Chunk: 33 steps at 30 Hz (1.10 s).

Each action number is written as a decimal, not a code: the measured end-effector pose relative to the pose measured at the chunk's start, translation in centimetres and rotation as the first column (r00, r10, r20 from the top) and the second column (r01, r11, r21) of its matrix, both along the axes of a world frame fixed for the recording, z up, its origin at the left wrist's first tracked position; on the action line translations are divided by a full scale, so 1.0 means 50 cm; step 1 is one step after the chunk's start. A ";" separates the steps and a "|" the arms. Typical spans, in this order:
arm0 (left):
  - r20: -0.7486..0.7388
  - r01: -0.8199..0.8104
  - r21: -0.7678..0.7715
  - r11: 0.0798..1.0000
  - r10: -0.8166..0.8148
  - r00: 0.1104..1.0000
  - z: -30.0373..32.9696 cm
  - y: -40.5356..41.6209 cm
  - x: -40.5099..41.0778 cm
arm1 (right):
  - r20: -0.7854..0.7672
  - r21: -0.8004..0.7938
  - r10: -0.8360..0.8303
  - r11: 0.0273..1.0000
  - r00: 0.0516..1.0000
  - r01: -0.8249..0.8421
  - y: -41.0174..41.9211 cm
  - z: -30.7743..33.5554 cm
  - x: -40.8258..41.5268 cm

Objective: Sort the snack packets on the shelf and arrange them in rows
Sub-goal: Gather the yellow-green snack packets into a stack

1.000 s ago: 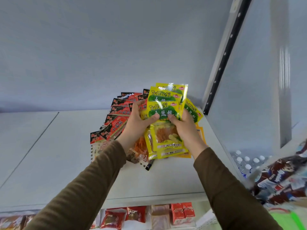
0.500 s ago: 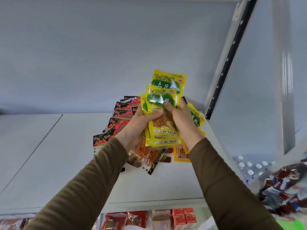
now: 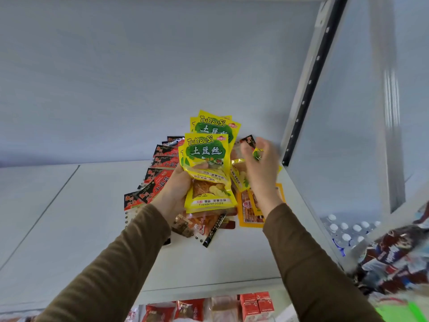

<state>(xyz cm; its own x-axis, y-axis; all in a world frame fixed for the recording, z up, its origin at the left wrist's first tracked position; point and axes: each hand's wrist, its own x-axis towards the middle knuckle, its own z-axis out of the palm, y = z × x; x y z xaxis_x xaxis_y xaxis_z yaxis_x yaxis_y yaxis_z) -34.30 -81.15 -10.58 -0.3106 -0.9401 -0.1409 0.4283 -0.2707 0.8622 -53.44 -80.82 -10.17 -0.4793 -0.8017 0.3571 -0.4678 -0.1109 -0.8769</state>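
While left hand [image 3: 176,189] holds yellow pkts [image 3: 209,159], right hand [image 3: 262,163] hovers.

I see a fanned stack of yellow packets [image 3: 206,159] with green "TuDouSi" labels held upright above the shelf [image 3: 69,228], near its right back corner. Red-and-black packets [image 3: 160,175] lie overlapped in a row on the shelf just left of them. Orange packets [image 3: 249,212] lie flat beneath, toward the right edge.
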 end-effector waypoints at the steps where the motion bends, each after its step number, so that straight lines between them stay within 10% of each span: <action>1: 0.005 -0.021 0.013 1.000 0.021 1.000 -0.001 -0.001 0.006 | -0.077 0.008 -0.150 0.989 0.986 0.151 -0.003 -0.011 -0.027; 10: -0.027 -0.052 0.053 0.997 0.053 0.998 -0.005 -0.001 0.033 | -0.190 0.395 -0.198 0.881 0.962 0.259 -0.046 -0.090 -0.130; 16: -0.016 -0.105 0.059 0.993 0.107 0.994 -0.015 -0.003 0.051 | 0.236 -0.059 -0.055 0.996 0.970 0.071 -0.053 -0.010 -0.100; 24: 0.006 -0.131 0.048 0.990 0.131 0.991 -0.011 -0.001 0.073 | 0.185 -0.484 0.153 0.874 0.971 -0.046 -0.023 0.147 -0.054; 33: -0.002 -0.064 0.016 0.998 0.064 0.998 0.009 0.035 0.046 | -0.104 0.023 0.497 0.867 0.862 -0.497 -0.085 0.073 0.052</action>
<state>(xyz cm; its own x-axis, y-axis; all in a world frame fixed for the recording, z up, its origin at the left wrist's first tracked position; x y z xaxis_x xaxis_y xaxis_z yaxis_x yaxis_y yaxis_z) -32.00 -79.40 -10.15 -0.2506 -0.9555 -0.1556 0.4474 -0.2569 0.8567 -50.86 -85.05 -6.53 0.0223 -0.9221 0.3862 -0.4370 -0.3565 -0.8258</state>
